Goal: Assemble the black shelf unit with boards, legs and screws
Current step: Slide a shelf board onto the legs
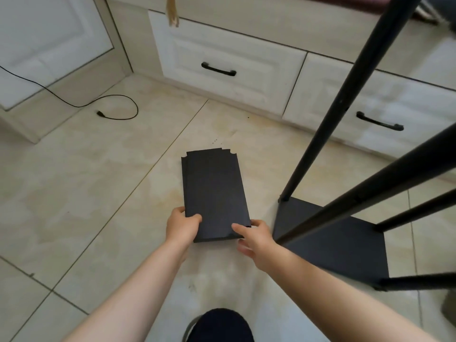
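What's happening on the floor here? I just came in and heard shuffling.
A person is putting together a black shelf unit. Both hands are on a stack of black boards lying on the tiled floor: the left hand holds its near left corner, the right hand its near right corner. To the right stands the partly built frame, one bottom board with black legs rising from its corners.

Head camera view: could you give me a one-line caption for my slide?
Both hands, left hand and right hand, grip a stack of flat black boards on the tiled floor beside the part-built black shelf frame.
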`<state>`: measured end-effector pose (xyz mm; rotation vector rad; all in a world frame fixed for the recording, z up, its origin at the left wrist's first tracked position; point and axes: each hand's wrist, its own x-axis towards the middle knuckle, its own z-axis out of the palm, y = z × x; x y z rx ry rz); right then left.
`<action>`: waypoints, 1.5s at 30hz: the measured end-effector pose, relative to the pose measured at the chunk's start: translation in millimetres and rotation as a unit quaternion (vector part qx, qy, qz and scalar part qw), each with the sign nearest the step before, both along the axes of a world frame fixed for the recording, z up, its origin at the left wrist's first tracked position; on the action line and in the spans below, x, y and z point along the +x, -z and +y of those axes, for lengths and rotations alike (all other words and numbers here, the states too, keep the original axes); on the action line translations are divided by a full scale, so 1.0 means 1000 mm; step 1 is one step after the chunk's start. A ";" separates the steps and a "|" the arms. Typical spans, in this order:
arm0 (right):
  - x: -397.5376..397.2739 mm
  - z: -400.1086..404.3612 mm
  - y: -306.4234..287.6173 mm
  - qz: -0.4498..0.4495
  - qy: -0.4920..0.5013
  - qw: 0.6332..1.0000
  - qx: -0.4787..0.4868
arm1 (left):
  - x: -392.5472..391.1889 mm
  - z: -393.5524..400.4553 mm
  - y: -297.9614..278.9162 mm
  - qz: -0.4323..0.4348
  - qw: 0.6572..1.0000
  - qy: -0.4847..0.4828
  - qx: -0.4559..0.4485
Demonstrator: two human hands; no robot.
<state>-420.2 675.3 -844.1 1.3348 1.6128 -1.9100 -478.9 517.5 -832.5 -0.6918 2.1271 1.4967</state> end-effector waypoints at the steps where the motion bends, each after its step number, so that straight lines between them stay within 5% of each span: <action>1: -0.001 -0.002 -0.005 0.003 0.023 0.999 -0.022 | 0.001 -0.001 -0.001 -0.001 1.000 -0.015 0.010; 8: -0.012 0.003 -0.042 0.056 0.111 0.981 -0.146 | -0.010 -0.016 -0.024 -0.071 0.967 -0.151 0.190; 28: 0.092 0.037 -0.288 0.128 0.056 0.946 -0.293 | 0.038 -0.075 -0.246 0.008 0.907 -0.133 0.400; 40: 0.225 0.154 -0.375 0.164 -0.044 0.952 -0.255 | 0.099 -0.051 -0.343 -0.140 0.900 0.074 0.407; 45: 0.248 0.195 -0.390 0.183 -0.025 0.962 -0.203 | 0.128 -0.008 -0.364 -0.116 0.919 0.168 0.338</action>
